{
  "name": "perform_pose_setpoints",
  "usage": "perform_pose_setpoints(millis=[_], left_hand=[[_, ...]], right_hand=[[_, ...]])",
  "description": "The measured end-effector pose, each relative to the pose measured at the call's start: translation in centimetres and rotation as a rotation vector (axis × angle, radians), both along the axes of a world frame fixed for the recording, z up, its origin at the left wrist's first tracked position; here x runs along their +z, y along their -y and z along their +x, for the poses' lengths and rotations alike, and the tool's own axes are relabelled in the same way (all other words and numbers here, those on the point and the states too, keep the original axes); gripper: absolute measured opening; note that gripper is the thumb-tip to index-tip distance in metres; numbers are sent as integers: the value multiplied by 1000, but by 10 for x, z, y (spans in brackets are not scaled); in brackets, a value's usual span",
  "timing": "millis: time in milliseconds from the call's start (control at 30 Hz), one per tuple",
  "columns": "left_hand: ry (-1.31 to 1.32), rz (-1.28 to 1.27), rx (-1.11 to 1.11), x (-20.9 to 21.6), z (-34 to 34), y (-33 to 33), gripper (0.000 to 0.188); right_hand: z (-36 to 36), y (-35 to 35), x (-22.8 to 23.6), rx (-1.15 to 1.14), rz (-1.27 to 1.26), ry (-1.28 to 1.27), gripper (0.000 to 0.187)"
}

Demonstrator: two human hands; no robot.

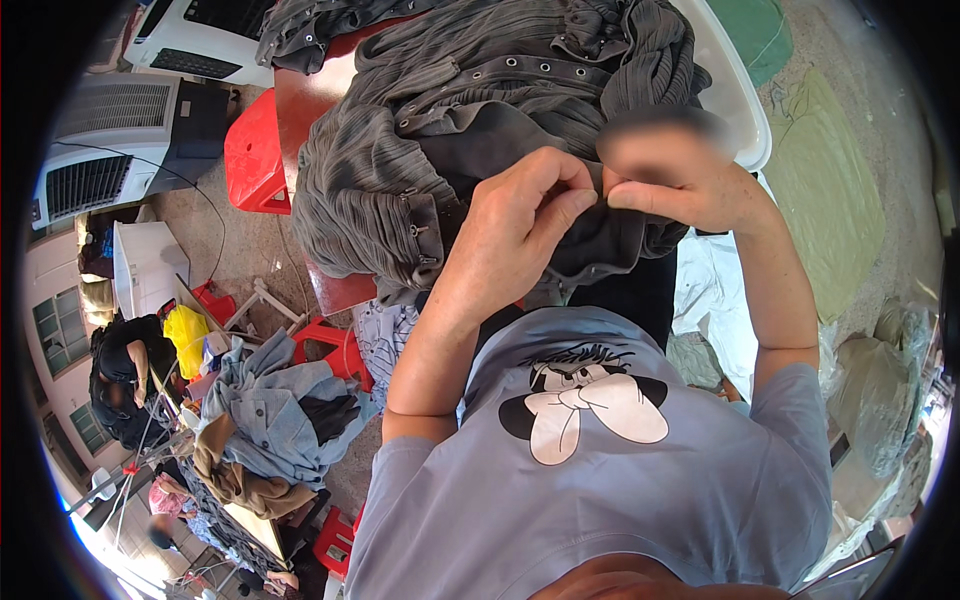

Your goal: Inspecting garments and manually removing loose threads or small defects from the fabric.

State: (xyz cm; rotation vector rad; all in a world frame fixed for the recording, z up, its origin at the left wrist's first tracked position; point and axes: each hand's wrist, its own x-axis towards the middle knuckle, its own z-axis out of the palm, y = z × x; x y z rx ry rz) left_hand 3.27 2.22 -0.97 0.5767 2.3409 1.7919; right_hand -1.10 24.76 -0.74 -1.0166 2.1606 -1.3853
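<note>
- Garment: dark grey ribbed cloth (370,200), with rows of metal eyelets, heaped over the worktop (325,95) and reaching its near edge; red surface shows along the left edge.
- Left hand (530,215): above the garment toward the near edge; grip closed, thumb and forefinger together; whether cloth is caught between them cannot be told.
- Right hand (680,180): just beside the left, thumb toward it; fingers partly blurred, so the state of this grip cannot be told.
- Second dark garment (300,38): toward the far left corner.
- White rim (752,120): curved, to the right of the heap.
- Red stool (255,155): just beyond the left edge.
- Light blue clothing (270,410): piled well apart, left of the near left corner.
</note>
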Motion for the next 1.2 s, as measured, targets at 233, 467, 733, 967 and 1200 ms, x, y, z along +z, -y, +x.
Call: perform_pose_setpoints(millis=[233,467,733,967,1200], left_hand=[[-317,-169,250,-9,17,21,11],[-311,-359,-251,-68,81,63,22],[-702,-928,-83,-108,100,61,34],[365,144,-33,-49,72,53,9],[607,512,-42,-41,67,58,13]], right_hand=[[18,-18,-12,-227,-45,193,22],[66,-22,-51,-274,1,-88,22],[97,12,-77,-297,-77,-518,25],[104,33,-67,-281,-47,-234,28],[91,24,-37,-276,-313,330,5]])
